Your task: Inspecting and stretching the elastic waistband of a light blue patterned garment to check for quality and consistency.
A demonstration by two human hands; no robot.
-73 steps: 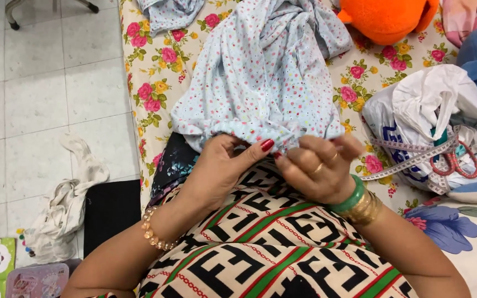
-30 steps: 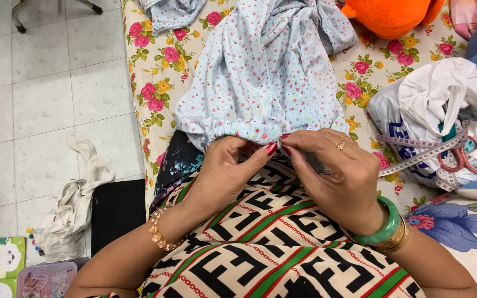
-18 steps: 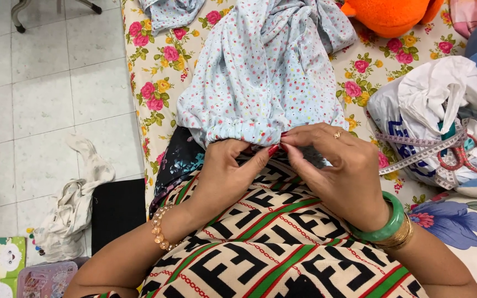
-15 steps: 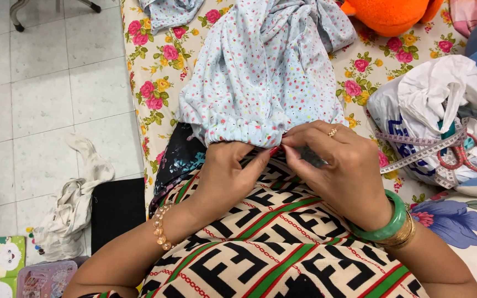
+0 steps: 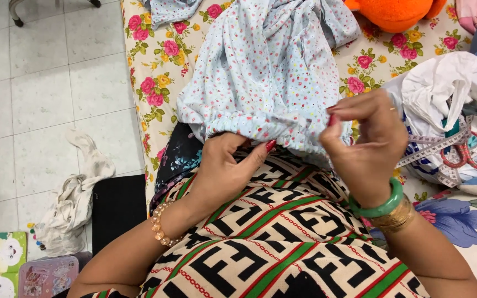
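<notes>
Two hands work at the gathered hem of a pale blue dotted garment (image 5: 271, 72), which lies spread over a floral bedsheet (image 5: 161, 83) and reaches down to the person's lap. The left hand (image 5: 224, 171) has its fingers curled under the hem, the red-nailed thumb pressed against the cloth from below, so it grips the gathered edge. The right hand (image 5: 365, 146) is raised just to the right of it, thumb and forefinger pinched together at the hem's right end; whether anything thin sits between them cannot be told. A beaded bracelet (image 5: 158, 226) circles the left wrist, and a green bangle (image 5: 379, 204) with a gold bangle (image 5: 396, 219) beside it circles the right. Under both forearms lies a patterned cloth of black, cream, red and green (image 5: 271, 248). Near the sheet's right edge sits a white bag (image 5: 443, 88) with a measuring tape (image 5: 429, 149) and red-handled scissors (image 5: 470, 154). An orange plush toy (image 5: 396, 11) rests at the top edge. On the tiled floor (image 5: 40, 83) to the left lies a crumpled white rag (image 5: 75, 193).
</notes>
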